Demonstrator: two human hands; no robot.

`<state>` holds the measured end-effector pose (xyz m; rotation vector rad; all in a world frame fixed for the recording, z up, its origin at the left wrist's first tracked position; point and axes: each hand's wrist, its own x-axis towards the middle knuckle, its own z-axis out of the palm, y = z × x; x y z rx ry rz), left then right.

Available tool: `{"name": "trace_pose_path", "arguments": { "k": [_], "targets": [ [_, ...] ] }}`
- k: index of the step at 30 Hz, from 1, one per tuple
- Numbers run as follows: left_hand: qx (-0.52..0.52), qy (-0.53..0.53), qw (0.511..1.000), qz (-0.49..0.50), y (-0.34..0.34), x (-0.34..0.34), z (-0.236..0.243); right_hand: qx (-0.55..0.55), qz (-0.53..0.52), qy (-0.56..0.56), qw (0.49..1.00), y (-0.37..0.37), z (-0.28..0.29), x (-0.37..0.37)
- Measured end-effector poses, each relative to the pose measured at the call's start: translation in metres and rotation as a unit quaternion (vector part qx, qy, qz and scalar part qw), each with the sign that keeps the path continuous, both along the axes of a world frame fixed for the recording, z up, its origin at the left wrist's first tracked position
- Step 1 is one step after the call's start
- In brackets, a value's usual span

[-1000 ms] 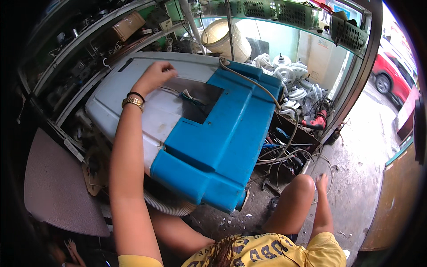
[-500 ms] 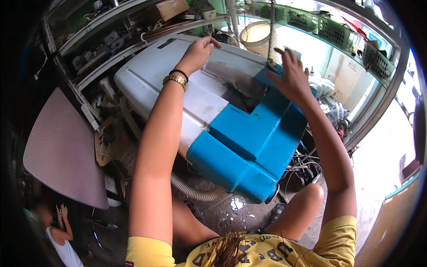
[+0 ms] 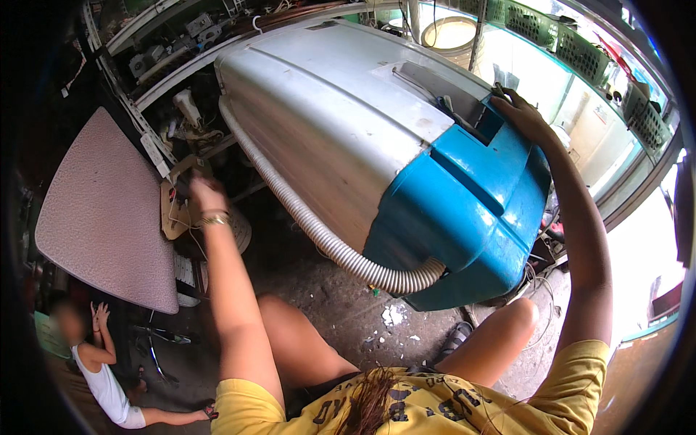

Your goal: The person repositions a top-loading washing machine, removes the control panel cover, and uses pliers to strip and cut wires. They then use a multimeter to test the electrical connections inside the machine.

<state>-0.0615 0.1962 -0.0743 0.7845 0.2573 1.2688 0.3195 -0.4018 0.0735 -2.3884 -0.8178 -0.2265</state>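
A large washing machine casing, white with a blue end, lies tilted in front of me. Wires show in the opening near its upper right edge. My right hand holds that edge beside the opening, its fingers bent over the rim. Along the casing's left side runs a grey corrugated drain hose, which curves into the blue end. My left hand is off the casing, near a brown board with a cord at the left. Motion blur hides its fingers.
A pinkish textured panel stands at the left, with a person in a white top below it. Shelves with parts line the back. Green baskets hang at the upper right. White fragments litter the floor.
The casing has tipped over to the right, showing more of its left side and the hose. My left hand has left its top and swung down left. My right hand has moved right, onto the edge.
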Motion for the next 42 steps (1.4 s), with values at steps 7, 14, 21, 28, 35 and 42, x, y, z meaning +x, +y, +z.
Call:
{"name": "trace_pose_path", "arguments": {
  "k": [7, 14, 21, 28, 35, 42],
  "targets": [
    [0.518, 0.513, 0.61, -0.311, -0.283, 0.054, -0.247, -0.04, -0.037, 0.021, 0.998, -0.043, -0.012, 0.03],
    [0.375, 0.418, 0.129, -0.817, -0.497, -0.078, -0.383, -0.03, 0.001, -0.008, 1.0, -0.022, -0.005, 0.033],
    [0.333, 0.431, 0.039, -0.838, -0.495, -0.08, -0.383, -0.028, 0.027, 0.059, 0.998, -0.01, -0.01, 0.037],
    [0.306, 0.45, 0.098, -0.834, -0.487, -0.042, -0.386, -0.073, -0.014, -0.003, 0.997, -0.025, -0.006, 0.035],
    [0.262, 0.489, 0.186, -0.811, -0.457, 0.009, -0.359, -0.1, -0.04, 0.037, 0.994, -0.011, 0.009, 0.008],
    [0.2, 0.523, 0.342, -0.755, -0.422, 0.017, -0.347, -0.086, -0.045, 0.036, 0.995, -0.004, 0.007, 0.0]
  ]
}}
